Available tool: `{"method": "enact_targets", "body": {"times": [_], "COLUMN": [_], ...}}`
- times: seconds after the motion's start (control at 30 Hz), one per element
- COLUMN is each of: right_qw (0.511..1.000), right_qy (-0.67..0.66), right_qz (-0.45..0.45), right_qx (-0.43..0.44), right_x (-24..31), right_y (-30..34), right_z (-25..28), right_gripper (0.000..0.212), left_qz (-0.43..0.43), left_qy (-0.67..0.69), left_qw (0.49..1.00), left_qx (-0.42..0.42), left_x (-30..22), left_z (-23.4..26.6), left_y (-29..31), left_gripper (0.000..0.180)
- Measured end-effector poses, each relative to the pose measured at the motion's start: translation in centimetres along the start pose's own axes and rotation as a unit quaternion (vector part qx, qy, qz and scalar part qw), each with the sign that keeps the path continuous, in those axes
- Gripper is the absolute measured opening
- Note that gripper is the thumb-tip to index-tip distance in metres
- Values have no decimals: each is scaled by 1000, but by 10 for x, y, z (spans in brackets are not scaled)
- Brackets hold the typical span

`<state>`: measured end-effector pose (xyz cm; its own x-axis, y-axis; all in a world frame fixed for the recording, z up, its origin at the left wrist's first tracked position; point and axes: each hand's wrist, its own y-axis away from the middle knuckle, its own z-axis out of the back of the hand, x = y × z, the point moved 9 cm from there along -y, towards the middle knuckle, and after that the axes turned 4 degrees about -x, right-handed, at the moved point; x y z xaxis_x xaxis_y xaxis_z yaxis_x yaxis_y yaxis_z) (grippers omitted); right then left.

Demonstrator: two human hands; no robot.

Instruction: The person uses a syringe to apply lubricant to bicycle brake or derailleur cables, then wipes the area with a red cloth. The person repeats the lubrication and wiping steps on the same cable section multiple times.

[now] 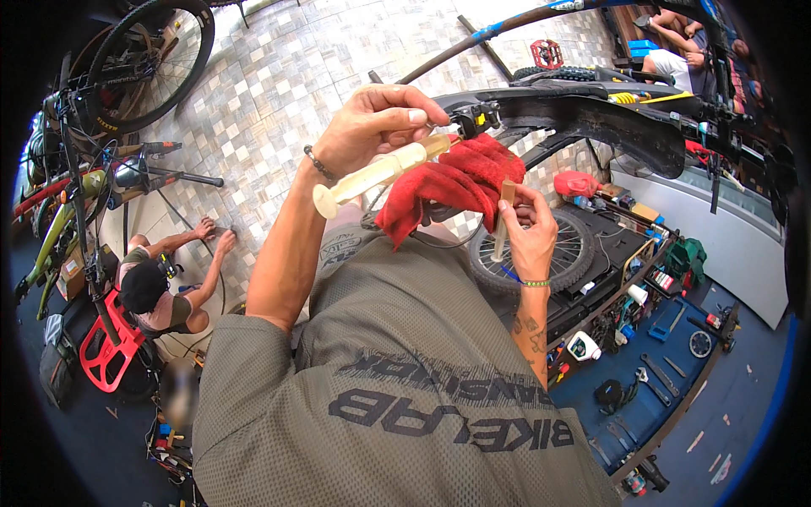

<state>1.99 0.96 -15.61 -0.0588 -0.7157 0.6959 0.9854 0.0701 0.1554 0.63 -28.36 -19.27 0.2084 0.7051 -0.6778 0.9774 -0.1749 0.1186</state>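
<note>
My left hand (380, 127) is closed, thumb and index finger pinched beside a black bike part with a yellow patch (478, 120). What they pinch is too small to make out. Just below that hand, a large syringe (372, 179) with a pale plunger and amber-coloured fluid at its tip end slants toward the black part. Whether the left hand also supports it, I cannot tell. A red cloth (448, 188) is draped between my hands, under the black part. My right hand (530, 226) grips a slim syringe-like tube (507, 194), brownish at its upper end, standing nearly upright beside the cloth.
A bike wheel (570, 253) is below my right hand, next to a blue tool board (667, 355) with wrenches. A bike frame (498, 29) crosses ahead. At left, a person (160, 291) crouches beside a red stand (106, 342) and other bikes (152, 63).
</note>
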Motion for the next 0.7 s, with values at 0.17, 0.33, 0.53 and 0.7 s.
{"method": "enact_targets", "body": {"times": [0.17,0.33,0.53,0.7], "right_qw": [992,982,978,977], "right_qy": [-125,-188,-204,-204], "right_qz": [-16,-25,-17,-52], "right_qx": [4,16,32,44], "right_x": [-10,-13,-8,-8], "right_y": [-2,-5,-7,-4], "right_z": [8,17,18,6], "right_gripper": [41,40,43,42], "left_qz": [11,17,-16,-43], "left_qy": [39,1,-60,-133], "left_qw": [998,996,995,989], "left_qx": [44,89,79,47], "left_x": [-1,-4,-9,-8], "left_z": [-2,-3,-6,-2], "left_y": [2,6,7,12], "left_gripper": [25,26,23,25]}}
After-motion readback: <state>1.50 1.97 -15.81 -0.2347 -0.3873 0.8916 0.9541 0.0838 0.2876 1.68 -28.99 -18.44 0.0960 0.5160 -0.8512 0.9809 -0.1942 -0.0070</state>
